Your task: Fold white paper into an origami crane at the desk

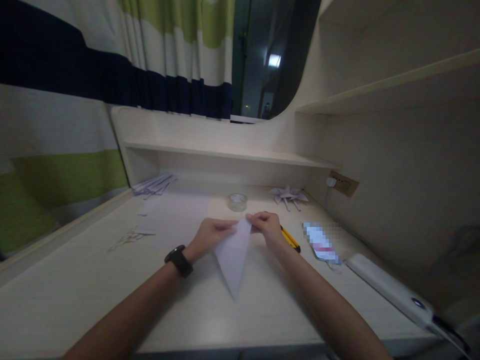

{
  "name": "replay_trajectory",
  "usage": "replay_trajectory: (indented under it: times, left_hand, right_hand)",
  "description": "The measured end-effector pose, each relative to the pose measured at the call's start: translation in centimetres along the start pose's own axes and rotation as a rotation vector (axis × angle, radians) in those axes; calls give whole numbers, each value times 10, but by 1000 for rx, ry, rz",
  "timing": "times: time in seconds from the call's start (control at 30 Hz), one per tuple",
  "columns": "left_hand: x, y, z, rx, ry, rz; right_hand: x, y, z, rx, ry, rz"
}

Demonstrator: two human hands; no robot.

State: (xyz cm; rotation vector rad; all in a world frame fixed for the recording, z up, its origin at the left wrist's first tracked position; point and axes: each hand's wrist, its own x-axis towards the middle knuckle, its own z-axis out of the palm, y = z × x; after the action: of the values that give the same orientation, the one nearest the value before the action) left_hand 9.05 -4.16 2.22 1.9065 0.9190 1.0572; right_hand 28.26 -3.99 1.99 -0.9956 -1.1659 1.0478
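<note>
A folded sheet of white paper point(234, 260), shaped like a long pointed kite, is held between my two hands with its tip toward me. My left hand point(212, 235), with a dark watch point(179, 260) on the wrist, pinches its upper left edge. At the top right corner, my right hand point(267, 226) grips the paper between thumb and fingers. Just beyond my right hand lies a yellow and black utility knife point(290, 239), partly hidden by that hand. A roll of clear tape point(237, 202) rests behind the paper.
Flat white sheets point(180, 210) lie left of my hands, with thin paper strips point(155, 185) behind them and small slender pieces point(129, 237) nearer. A folded paper flower point(288, 195) sits at the back right. A phone point(321, 242) and a long white device point(390, 290) lie rightward.
</note>
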Motion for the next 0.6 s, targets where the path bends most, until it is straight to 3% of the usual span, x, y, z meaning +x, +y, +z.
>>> replay_trajectory:
  times: [0.6]
  left_hand:
    - [-1, 3, 2, -39, -40, -9]
  right_hand:
    - [2, 0, -6, 34, 30, -12]
